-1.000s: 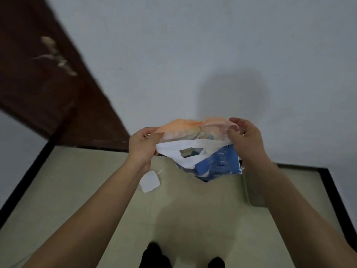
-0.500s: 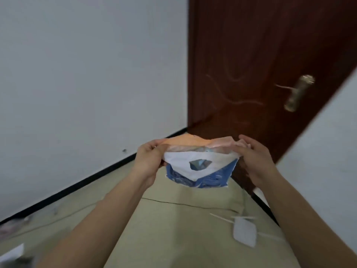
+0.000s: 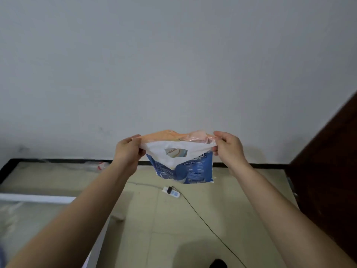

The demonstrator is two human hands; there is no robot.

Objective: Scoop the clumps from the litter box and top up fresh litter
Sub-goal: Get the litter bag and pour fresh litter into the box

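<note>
Blue and white plastic is hanging between two hands. The left hand (image 3: 128, 153) is pinching one top corner of the litter bag (image 3: 185, 171), and the right hand (image 3: 228, 149) is pinching the other. What is inside the bag is not showing. Below the hands, a white power strip (image 3: 171, 191) is lying on the floor (image 3: 154, 229).

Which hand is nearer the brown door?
Right. The right hand pinches the bag at its corner toward the door; the left hand pinches the opposite corner, farther off.
</note>
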